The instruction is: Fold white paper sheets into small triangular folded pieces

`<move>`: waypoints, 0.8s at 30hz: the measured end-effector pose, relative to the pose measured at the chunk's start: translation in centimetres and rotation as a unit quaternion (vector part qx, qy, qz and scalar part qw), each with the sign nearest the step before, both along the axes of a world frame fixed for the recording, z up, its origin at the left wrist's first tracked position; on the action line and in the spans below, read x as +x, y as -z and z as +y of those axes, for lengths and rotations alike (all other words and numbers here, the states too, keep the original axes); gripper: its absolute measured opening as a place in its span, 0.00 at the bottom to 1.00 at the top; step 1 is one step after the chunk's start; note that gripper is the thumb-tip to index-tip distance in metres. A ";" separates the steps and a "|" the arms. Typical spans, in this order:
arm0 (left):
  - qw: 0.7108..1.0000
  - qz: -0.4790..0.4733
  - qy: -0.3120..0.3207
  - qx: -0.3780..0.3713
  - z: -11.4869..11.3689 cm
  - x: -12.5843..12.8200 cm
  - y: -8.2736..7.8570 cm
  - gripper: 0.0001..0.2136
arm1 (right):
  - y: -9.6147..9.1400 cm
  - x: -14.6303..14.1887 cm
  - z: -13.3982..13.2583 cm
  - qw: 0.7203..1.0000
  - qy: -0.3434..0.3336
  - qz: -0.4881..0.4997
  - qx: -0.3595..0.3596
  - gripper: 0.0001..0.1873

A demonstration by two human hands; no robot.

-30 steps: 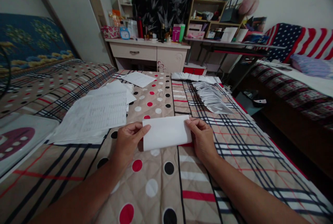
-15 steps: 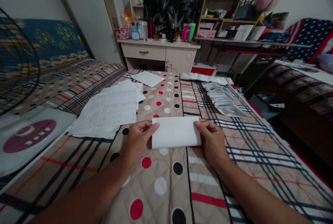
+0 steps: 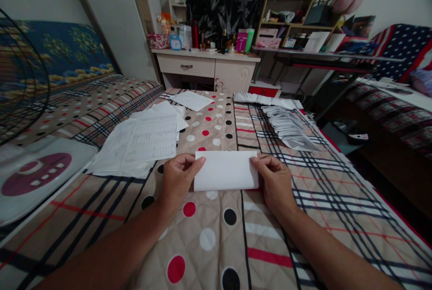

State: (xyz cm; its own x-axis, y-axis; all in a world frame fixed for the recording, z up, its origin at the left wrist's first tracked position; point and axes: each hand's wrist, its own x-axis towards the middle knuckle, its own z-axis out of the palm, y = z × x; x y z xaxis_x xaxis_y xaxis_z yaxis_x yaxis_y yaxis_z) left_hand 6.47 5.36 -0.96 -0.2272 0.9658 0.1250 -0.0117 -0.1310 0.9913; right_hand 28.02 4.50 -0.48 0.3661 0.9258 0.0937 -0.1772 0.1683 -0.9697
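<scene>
A white sheet of paper (image 3: 226, 171), apparently folded into a wide rectangle, is held level between my two hands just above the patterned bedspread (image 3: 205, 258). My left hand (image 3: 180, 175) pinches its left edge, thumb on top and fingers curled behind. At the opposite edge, my right hand (image 3: 274, 177) has the same kind of pinch, near the upper right corner. The side of the paper facing me is blank. Its underside is hidden.
Loose printed sheets (image 3: 138, 139) lie on the left, with another sheet (image 3: 191, 100) beyond them. On the right are a fanned stack of folded papers (image 3: 286, 128) and a row of more (image 3: 266, 100). A fan guard (image 3: 47, 83) stands at far left; a dresser (image 3: 185, 66) is behind.
The paper and my left hand have shifted very slightly to the left. Both hands keep their pinch on the paper's edges.
</scene>
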 end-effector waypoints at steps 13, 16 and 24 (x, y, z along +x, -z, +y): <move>0.999 0.026 -0.026 0.023 0.0 0.1 -0.3 0.11 | -0.3 0.0 -0.2 0.999 0.028 -0.016 -0.013 0.13; 0.999 0.017 -0.033 0.028 0.0 0.1 -0.3 0.11 | -0.2 0.1 -0.2 0.999 0.032 -0.029 -0.007 0.13; 0.999 0.008 -0.036 0.040 0.0 0.1 -0.3 0.12 | -0.1 0.1 -0.2 0.999 0.028 -0.026 -0.004 0.13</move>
